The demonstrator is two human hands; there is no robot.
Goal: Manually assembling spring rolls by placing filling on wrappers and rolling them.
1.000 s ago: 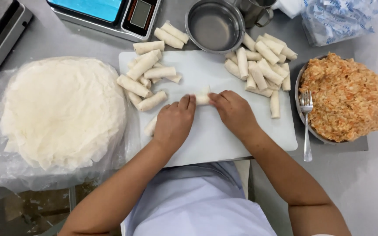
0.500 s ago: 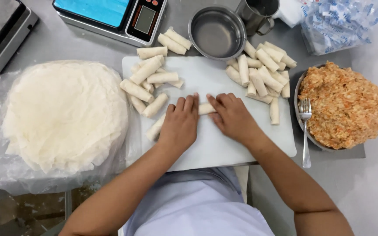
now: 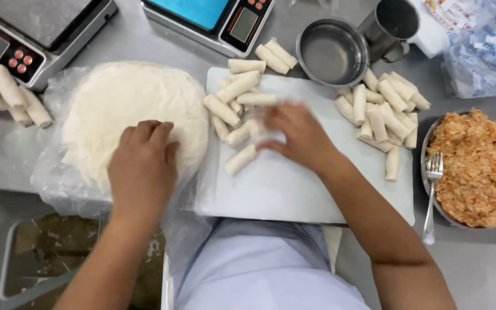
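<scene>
My left hand (image 3: 142, 166) lies flat, palm down, on a round stack of pale wrappers (image 3: 116, 95) that sits in clear plastic. My right hand (image 3: 299, 135) reaches across the white cutting board (image 3: 282, 189) to a pile of rolled spring rolls (image 3: 236, 95) at the board's left end. Its fingertips are blurred over a roll there, and I cannot tell whether they grip it. One roll (image 3: 240, 159) lies alone just below the pile.
A second heap of rolls (image 3: 383, 109) sits at the board's right end, next to a bowl of orange filling (image 3: 480, 166) with a fork (image 3: 431, 195). A metal bowl (image 3: 331, 51), a cup (image 3: 391, 26), two scales (image 3: 213, 14) (image 3: 30, 28) and more rolls (image 3: 7, 92) lie around.
Both hands were together on one roll at mid-board. My left hand has since moved left onto the wrapper stack, and my right hand has swung left to the roll pile.
</scene>
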